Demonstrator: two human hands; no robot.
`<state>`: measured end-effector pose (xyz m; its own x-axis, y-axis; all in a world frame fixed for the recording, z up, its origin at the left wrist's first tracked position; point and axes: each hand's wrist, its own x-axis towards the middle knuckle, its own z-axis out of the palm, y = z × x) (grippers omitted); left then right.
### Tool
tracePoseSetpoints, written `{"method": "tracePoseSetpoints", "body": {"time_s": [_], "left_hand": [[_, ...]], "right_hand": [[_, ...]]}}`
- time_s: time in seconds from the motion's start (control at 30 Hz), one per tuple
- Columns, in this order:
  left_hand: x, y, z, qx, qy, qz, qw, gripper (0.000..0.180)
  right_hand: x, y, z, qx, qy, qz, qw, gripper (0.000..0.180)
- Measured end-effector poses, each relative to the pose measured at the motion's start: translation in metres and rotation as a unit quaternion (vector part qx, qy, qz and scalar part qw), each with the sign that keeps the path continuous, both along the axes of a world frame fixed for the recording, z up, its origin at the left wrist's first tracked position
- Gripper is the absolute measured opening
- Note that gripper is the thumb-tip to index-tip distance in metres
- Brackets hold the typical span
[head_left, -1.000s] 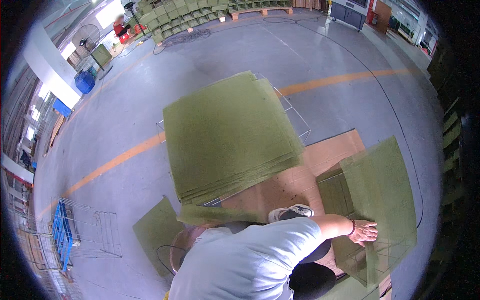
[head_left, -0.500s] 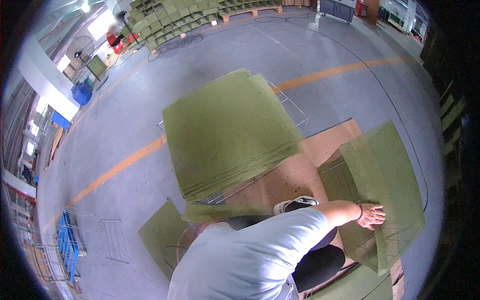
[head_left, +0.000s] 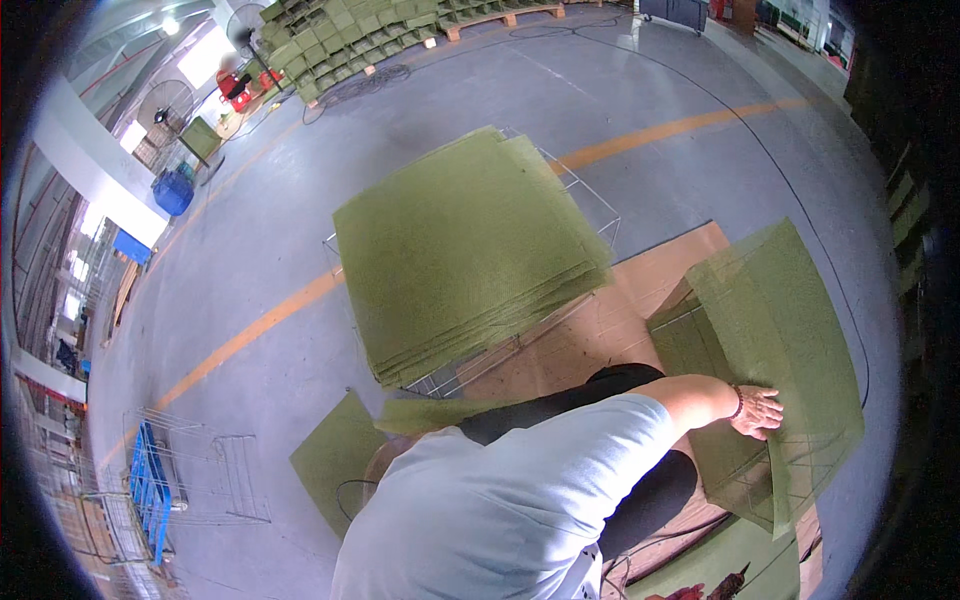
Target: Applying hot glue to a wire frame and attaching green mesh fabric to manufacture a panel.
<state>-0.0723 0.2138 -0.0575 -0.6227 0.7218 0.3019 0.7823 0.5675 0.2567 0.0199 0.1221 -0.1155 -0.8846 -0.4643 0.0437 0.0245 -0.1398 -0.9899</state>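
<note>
My right hand point(head_left: 757, 412) lies with fingers spread on a green mesh sheet point(head_left: 800, 300) at the right. The sheet is folded over a box-like form, and thin wires show through its lower part. Darker green mesh panels point(head_left: 690, 345) stand beside it, on the side nearer my body. My left hand is hidden behind my torso. Near that side are a raised green strip point(head_left: 430, 412) and a flat green sheet point(head_left: 335, 455) with a dark cord over it. A stack of green sheets point(head_left: 470, 250) rests on a wire frame point(head_left: 440, 382) ahead of me.
Brown cardboard point(head_left: 560, 345) covers the floor under my legs. At the lower edge lies a dark, pointed tool point(head_left: 728, 585) beside something red. Wire racks and a blue frame point(head_left: 150, 490) stand at the left. Stacked green boxes point(head_left: 350, 40) and a person point(head_left: 235, 88) are far off.
My view has shifted slightly. My right hand stays on the mesh sheet. My leg has shifted, hiding the shoe seen before. The dark tool and red thing have come into view below.
</note>
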Motion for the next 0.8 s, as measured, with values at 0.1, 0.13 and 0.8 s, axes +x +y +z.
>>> {"method": "tracePoseSetpoints", "body": {"time_s": [0.1,0.13,0.8], "left_hand": [[0.003,-0.004,-0.001,0.004,-0.023,0.009,1.0,0.059],[0.004,-0.006,0.001,0.009,-0.047,0.012,0.999,0.058],[-0.017,-0.019,0.049,0.218,-0.478,0.071,0.848,0.09]], "right_hand": [[0.007,-0.001,0.003,-0.006,0.006,0.01,1.0,0.021],[0.011,-0.002,0.002,-0.009,0.008,0.012,1.0,0.021],[0.128,0.25,0.074,-0.159,-0.068,-0.298,0.939,0.017]]}}
